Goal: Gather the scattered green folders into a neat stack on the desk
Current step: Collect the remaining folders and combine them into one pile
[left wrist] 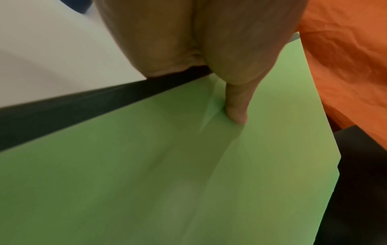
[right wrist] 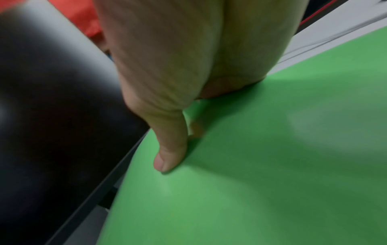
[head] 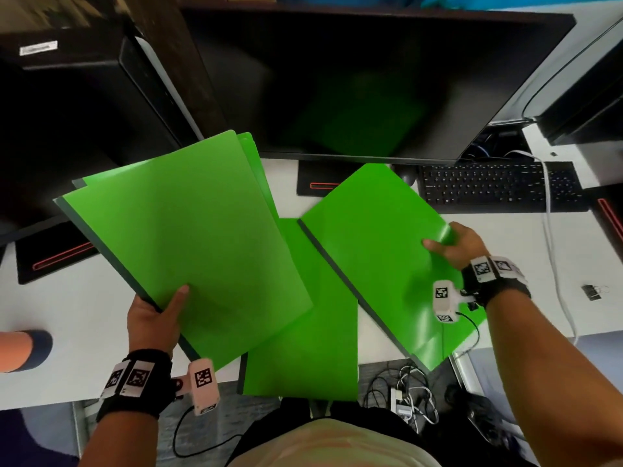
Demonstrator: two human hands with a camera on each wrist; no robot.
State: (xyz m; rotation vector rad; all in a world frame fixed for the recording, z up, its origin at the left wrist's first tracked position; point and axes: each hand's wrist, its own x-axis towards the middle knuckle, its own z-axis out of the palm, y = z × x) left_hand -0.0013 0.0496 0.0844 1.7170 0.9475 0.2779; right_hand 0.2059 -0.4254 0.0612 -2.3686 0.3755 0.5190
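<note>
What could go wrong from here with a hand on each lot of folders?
The left hand pinches several fanned folders by one corner, so they might slide apart. The right hand bends its folder, which may crease. The middle folder overhangs the desk edge and could get knocked off.

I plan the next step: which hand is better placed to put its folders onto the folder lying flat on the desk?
Probably the left hand: its bundle of folders already overlaps the flat folder. The right hand holds one folder further aside.
</note>
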